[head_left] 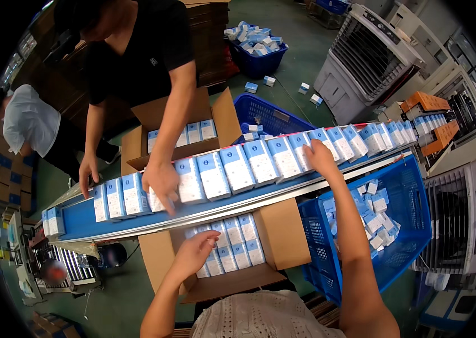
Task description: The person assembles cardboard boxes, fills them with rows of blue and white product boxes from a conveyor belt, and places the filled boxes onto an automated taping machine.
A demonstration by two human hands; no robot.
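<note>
A row of upright white-and-blue boxes (239, 170) stands on the blue conveyor belt (83, 214) in front of me. My right hand (322, 159) is at this row, right of the middle, its thumb and fingers closed against one white-and-blue box (300, 152). Over the near open carton (287, 235) hovers my left hand (196, 254), its fingers bent together with nothing visible in them. Below it, packed boxes (232, 253) fill part of the carton in rows; the hand hides some. Across the belt, a co-worker's hand (162, 183) touches boxes, and their other hand (88, 173) is by the row's left end.
Another partly filled carton (228, 117) stands beyond the belt. To my right, a blue crate (421, 225) holds loose boxes. A heaped blue basket (259, 63) and several stray boxes are on the far floor. A machine (456, 107) adjoins the belt's right end.
</note>
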